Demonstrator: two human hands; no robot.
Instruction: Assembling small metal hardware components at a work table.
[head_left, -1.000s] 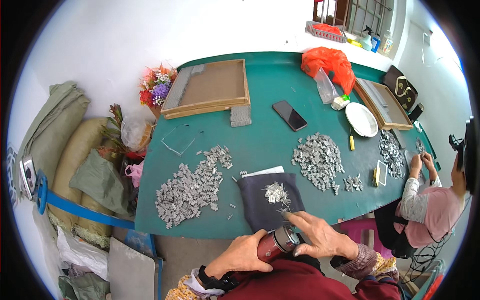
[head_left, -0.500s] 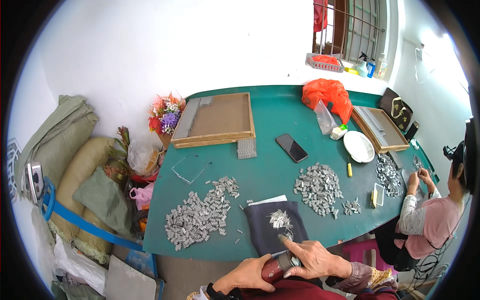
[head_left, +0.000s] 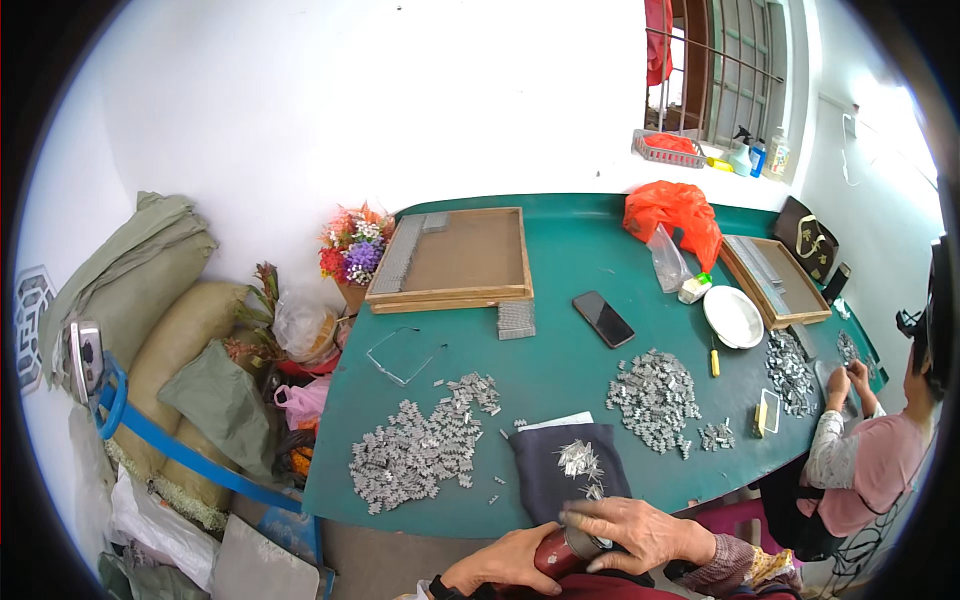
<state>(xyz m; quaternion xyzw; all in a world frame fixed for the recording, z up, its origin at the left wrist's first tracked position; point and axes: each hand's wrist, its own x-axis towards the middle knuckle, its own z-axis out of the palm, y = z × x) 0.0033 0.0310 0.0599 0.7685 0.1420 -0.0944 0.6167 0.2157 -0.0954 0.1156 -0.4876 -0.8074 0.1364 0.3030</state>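
At the table's near edge, my left hand (head_left: 505, 562) is wrapped round a dark red cylindrical container (head_left: 556, 556) with a metal-coloured rim. My right hand (head_left: 640, 530) grips its top end from the right, fingers bent over the rim. What lies inside the container is hidden. Just beyond my hands a dark folded cloth (head_left: 543, 470) lies on the green table (head_left: 480, 375), with a white sheet partly under its far edge. On the cloth rests a heap of thin silvery pins (head_left: 580, 459), a smaller clump nearer my right fingers.
Grey zigzag metal pieces form one pile on the left (head_left: 415, 450) and another on the right (head_left: 655, 400). Beyond are eyeglasses (head_left: 405, 358), a phone (head_left: 603, 319), a wooden tray (head_left: 450, 302) and a white bowl (head_left: 733, 317). A co-worker (head_left: 875, 450) sits at right.
My right hand's fingers have drawn back from the pins and bent over the container's top. The whole scene has shifted slightly down and right in view.
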